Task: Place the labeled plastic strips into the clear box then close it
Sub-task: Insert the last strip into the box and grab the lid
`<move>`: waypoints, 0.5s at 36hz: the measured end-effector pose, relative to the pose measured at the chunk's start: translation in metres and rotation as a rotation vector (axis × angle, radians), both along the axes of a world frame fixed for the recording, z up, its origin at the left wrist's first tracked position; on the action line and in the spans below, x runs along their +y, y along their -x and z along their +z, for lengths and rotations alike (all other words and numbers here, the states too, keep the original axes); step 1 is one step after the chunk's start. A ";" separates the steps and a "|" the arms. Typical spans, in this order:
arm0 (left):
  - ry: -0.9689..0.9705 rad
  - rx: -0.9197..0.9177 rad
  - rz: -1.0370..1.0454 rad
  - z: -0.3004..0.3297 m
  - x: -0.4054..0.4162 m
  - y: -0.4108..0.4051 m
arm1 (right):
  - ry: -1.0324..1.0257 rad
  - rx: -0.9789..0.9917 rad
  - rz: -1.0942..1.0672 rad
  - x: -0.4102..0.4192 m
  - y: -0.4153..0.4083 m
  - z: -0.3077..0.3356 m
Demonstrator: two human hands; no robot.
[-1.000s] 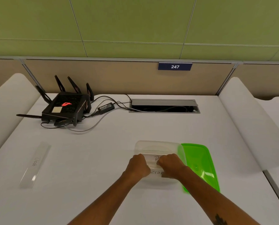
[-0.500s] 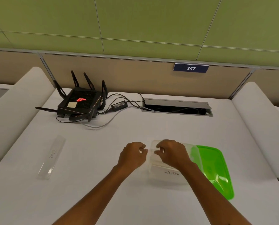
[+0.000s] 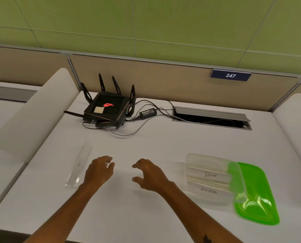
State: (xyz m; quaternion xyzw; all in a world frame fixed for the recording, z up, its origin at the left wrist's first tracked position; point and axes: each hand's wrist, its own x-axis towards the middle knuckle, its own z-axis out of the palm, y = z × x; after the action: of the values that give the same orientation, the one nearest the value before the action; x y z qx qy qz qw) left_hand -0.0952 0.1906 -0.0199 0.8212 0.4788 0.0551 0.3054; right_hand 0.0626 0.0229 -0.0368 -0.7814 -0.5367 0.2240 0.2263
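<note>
**Both hands empty over the bench, one strip still outside the box**

The left hand (image 3: 99,170) hovers low over the white bench (image 3: 146,216) with its fingers loosely curled and its grip open, holding nothing. Just to its left, close to the knuckles but not touching as far as I can see, lies a clear plastic strip (image 3: 78,166) with a handwritten label too small for me to read; it lies flat and points away from the person. The right hand (image 3: 148,174) is beside the left one, fingers spread and bent, its grip likewise open and empty.

Further right sits the clear box (image 3: 207,176), lid off. Inside it lie two strips side by side, the farther one marked "BEAR" (image 3: 210,174) and the nearer one marked "ZEBRA" (image 3: 208,189). The green lid (image 3: 254,200) lies against the box's right side, its left edge showing through the clear wall.

At the back of the bench stands a black router (image 3: 106,109) with upright antennas, cables running to a small power adapter (image 3: 148,113) and on toward an open cable slot (image 3: 211,117). A sign reading 247 (image 3: 230,75) hangs on the partition behind.
</note>
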 end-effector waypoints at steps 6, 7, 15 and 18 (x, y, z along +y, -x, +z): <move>-0.182 0.015 0.069 -0.019 0.045 0.050 | 0.076 0.079 0.087 0.039 0.045 -0.018; -0.215 0.033 0.071 -0.022 0.053 0.056 | 0.087 0.091 0.095 0.045 0.052 -0.020; -0.137 0.052 0.135 -0.044 0.092 0.085 | 0.146 0.191 0.076 0.081 0.093 -0.029; -0.067 0.009 0.168 -0.046 0.093 0.085 | 0.140 0.211 0.063 0.089 0.102 -0.029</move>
State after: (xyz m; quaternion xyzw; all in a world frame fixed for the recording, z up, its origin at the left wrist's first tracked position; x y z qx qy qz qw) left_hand -0.1798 0.2838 -0.0658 0.7881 0.5454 0.0928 0.2699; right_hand -0.0391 0.1119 -0.0659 -0.7502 -0.5172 0.3487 0.2193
